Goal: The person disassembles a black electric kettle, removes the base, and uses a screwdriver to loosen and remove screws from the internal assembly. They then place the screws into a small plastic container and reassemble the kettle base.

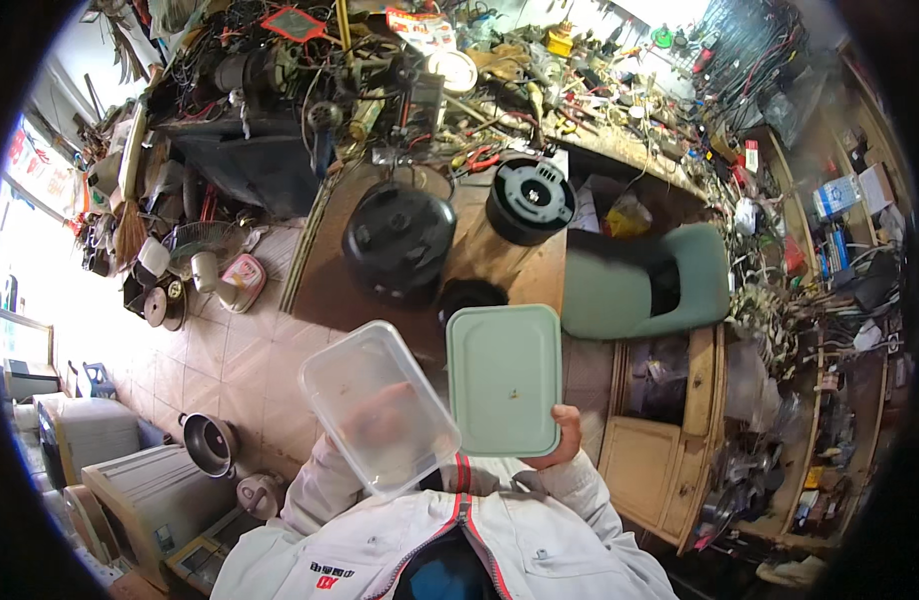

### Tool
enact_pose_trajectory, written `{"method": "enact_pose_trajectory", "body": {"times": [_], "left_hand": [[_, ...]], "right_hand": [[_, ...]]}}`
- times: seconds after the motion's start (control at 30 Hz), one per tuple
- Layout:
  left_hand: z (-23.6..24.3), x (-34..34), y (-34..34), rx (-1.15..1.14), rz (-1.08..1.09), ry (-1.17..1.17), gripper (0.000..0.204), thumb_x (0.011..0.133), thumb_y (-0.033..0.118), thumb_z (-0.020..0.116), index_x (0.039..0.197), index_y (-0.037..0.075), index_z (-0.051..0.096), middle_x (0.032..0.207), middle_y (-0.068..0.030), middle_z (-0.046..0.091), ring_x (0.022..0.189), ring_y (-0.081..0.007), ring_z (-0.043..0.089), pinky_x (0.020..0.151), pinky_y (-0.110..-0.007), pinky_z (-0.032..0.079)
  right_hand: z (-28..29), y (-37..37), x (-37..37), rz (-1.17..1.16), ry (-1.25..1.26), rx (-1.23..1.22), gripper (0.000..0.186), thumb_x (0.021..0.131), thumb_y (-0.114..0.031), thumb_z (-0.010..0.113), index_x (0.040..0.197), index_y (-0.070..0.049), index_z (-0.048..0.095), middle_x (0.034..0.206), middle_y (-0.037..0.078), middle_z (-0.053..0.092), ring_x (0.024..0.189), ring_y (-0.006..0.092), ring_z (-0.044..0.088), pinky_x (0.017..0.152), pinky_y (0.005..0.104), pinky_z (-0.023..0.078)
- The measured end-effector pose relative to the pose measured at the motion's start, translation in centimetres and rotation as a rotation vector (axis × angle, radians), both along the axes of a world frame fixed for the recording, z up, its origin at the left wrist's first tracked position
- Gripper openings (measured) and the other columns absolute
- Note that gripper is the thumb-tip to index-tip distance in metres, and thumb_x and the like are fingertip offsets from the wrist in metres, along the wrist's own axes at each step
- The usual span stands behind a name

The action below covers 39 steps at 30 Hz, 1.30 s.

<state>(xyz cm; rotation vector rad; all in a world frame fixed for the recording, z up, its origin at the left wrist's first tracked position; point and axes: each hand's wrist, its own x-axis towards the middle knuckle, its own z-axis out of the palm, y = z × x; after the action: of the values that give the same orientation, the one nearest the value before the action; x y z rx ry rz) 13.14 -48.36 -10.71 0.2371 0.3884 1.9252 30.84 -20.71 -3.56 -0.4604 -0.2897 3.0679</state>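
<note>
A clear, rectangular plastic container tilts in front of my body, gripped by my left hand, which shows blurred through the plastic. Beside it, to the right, my right hand holds a pale green rectangular plastic lid by its lower right corner, thumb along the edge. The lid faces up, with a small brownish mark near its middle. The container's lower right side comes close to the lid's left edge; whether they touch I cannot tell.
Ahead, a wooden table bears a black lidded pot and a round black appliance part. A grey-green chair stands right of it. Behind is a cluttered workbench. A pan lies at lower left, near boxy appliances.
</note>
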Motion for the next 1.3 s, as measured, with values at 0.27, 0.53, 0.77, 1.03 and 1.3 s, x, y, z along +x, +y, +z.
{"method": "enact_pose_trajectory", "body": {"times": [0.27, 0.53, 0.77, 1.03, 1.3], "left_hand": [[-2.2, 2.9, 8.6, -0.442, 0.274, 0.222, 0.095, 0.096, 0.068, 0.056, 0.156, -0.004, 0.037, 0.148, -0.0146, 0.053, 0.131, -0.0259, 0.055, 0.110, -0.045, 0.046], [-2.1, 9.1, 16.9, -0.147, 0.454, -0.039, 0.090, 0.101, 0.060, 0.055, 0.155, -0.009, 0.032, 0.090, -0.0071, 0.064, 0.075, -0.0187, 0.060, 0.070, -0.036, 0.048], [4.5, 9.3, 21.6, 0.030, 0.549, -0.105, 0.120, 0.085, 0.077, 0.064, 0.157, -0.011, 0.025, 0.090, -0.0087, 0.065, 0.077, -0.0207, 0.061, 0.069, -0.037, 0.048], [4.3, 10.4, 25.4, -0.323, 0.844, 0.044, 0.138, 0.073, 0.084, 0.070, 0.158, -0.013, 0.018, 0.113, -0.0232, 0.068, 0.095, -0.0309, 0.070, 0.085, -0.044, 0.056], [7.0, 3.1, 32.7, -0.082, 0.982, 0.120, 0.137, 0.072, 0.075, 0.079, 0.156, -0.016, 0.020, 0.076, -0.0009, 0.050, 0.067, -0.0147, 0.051, 0.062, -0.035, 0.040]], "right_hand": [[0.1, 15.1, -2.5, 0.089, -0.243, 0.282, 0.048, 0.095, -0.022, 0.062, 0.133, 0.007, 0.057, 0.123, 0.016, 0.069, 0.109, 0.0256, 0.069, 0.095, 0.0384, 0.057], [0.9, 32.3, -6.6, -0.141, -0.335, 0.609, 0.034, 0.096, -0.014, 0.063, 0.125, 0.004, 0.062, 0.110, 0.013, 0.073, 0.093, 0.0226, 0.074, 0.083, 0.0356, 0.061], [-0.9, 36.1, -9.7, -0.082, -0.298, 0.815, 0.023, 0.098, -0.009, 0.063, 0.118, 0.002, 0.066, 0.107, 0.009, 0.074, 0.089, 0.0172, 0.073, 0.081, 0.0324, 0.060], [-0.6, 39.7, -15.0, 0.035, -0.235, 0.809, 0.023, 0.098, -0.009, 0.066, 0.119, 0.001, 0.067, 0.105, 0.007, 0.074, 0.086, 0.0157, 0.071, 0.077, 0.0329, 0.059], [-7.3, 45.1, -29.9, 0.308, -0.281, 0.894, 0.022, 0.097, -0.008, 0.067, 0.116, 0.002, 0.068, 0.102, 0.006, 0.073, 0.085, 0.0166, 0.069, 0.080, 0.0323, 0.057]]}}
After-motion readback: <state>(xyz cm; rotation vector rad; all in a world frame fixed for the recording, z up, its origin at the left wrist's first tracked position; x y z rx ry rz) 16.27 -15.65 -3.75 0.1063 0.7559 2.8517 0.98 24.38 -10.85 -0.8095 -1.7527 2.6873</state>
